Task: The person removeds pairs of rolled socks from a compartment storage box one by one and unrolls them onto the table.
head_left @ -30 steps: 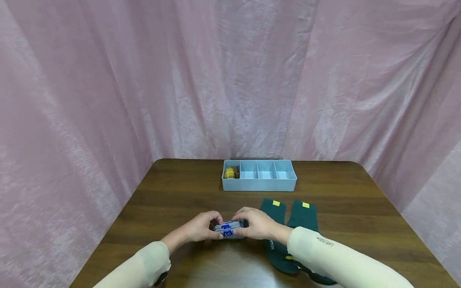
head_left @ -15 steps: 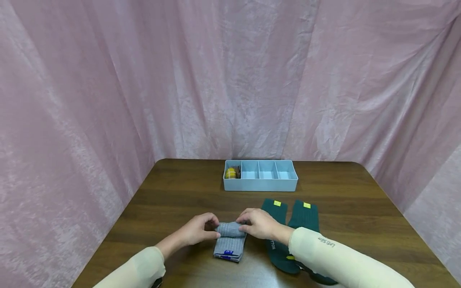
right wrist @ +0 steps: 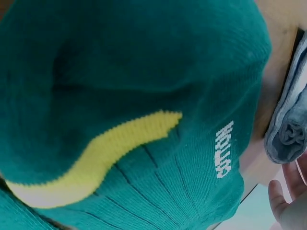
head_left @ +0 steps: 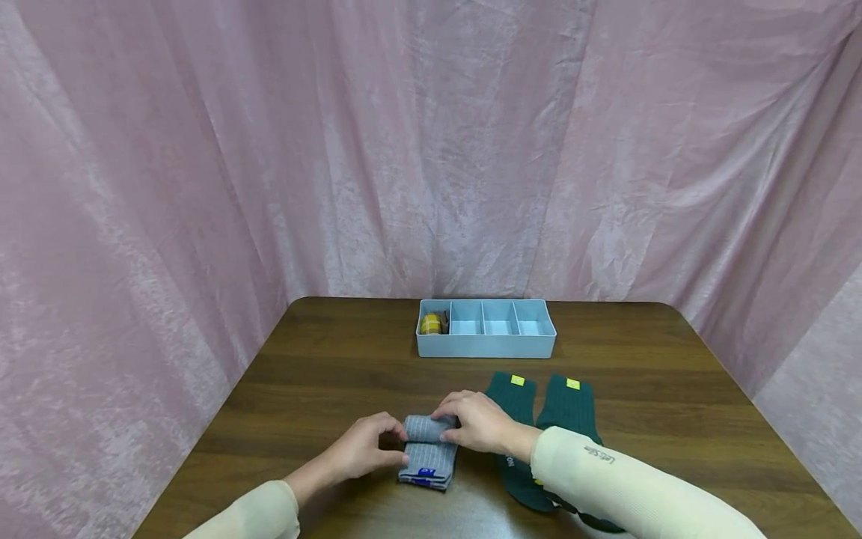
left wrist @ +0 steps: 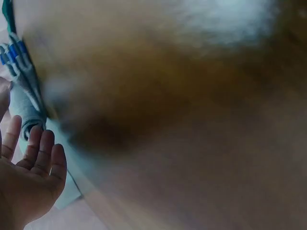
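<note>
A pair of grey ribbed socks (head_left: 429, 458) lies on the table, rolled up at the far end, with the flat cuffs and their blue marks towards me. My right hand (head_left: 480, 423) grips the right end of the roll, fingers over its top and thumb on the near side. Just left of the socks, my left hand (head_left: 360, 447) is spread, thumb and fingers apart. In the left wrist view its fingers (left wrist: 44, 151) are nearly straight beside the spiral end of the roll (left wrist: 33, 125). Green socks (right wrist: 144, 62) with yellow patches and white lettering lie under my right forearm.
A pale blue box (head_left: 486, 346) with several compartments stands at the back of the wooden table (head_left: 323, 359). A yellow rolled item (head_left: 430, 324) and something brown sit in its leftmost compartment. Pink curtain (head_left: 431, 150) hangs behind the table.
The grey socks went from a compact bundle between both hands to lying with their cuffs laid out towards me. My left hand then drew slightly nearer and off the roll.
</note>
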A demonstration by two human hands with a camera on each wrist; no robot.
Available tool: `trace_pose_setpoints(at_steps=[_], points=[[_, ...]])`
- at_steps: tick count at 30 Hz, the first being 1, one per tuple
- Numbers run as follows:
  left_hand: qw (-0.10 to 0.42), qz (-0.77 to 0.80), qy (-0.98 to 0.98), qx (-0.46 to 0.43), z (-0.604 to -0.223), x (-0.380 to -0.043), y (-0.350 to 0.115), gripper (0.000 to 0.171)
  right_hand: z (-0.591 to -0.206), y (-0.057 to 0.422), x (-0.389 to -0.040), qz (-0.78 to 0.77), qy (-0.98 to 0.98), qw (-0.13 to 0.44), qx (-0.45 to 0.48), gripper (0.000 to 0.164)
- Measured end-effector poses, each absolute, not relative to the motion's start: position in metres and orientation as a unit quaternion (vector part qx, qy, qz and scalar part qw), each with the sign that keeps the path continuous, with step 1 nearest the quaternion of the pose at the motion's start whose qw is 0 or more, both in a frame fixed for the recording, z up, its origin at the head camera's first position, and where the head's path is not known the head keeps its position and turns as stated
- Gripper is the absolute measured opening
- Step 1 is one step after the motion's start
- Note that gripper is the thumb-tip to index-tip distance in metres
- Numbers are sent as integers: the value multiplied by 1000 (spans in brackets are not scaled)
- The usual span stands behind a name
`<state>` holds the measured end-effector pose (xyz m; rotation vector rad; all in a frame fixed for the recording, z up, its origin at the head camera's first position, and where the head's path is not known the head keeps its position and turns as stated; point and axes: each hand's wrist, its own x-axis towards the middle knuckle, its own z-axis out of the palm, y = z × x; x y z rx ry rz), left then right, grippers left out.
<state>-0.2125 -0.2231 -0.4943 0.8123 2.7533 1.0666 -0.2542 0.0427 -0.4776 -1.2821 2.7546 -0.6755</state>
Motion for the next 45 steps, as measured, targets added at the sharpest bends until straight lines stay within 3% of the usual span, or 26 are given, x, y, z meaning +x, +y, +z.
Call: trace_pose_setpoints(at_steps=[6, 14, 18, 26, 31, 40, 45], points=[[15, 312, 906, 285, -500, -212, -223, 34, -477, 41, -261, -237, 891, 50, -384, 26], [46, 240, 921, 304, -498, -213, -222, 45, -480, 38, -266, -249, 900, 77, -350, 27], [30, 222, 922, 316, -500, -212, -222, 44, -479, 37, -267, -252, 905, 67, -337, 26], [24, 209, 921, 328, -503, -212, -223, 45, -482, 35, -266, -212, 906, -5, -366, 24], [31, 207, 923, 323, -502, -212, -223, 46, -480, 33, -267, -180, 909, 6, -377, 32], [29, 203, 922, 327, -502, -211, -222, 46, -483, 31, -281, -280, 911, 27, -302, 28], [38, 201, 926, 317, -502, -211, -222, 47, -487, 30, -289, -306, 911, 3, -275, 23]])
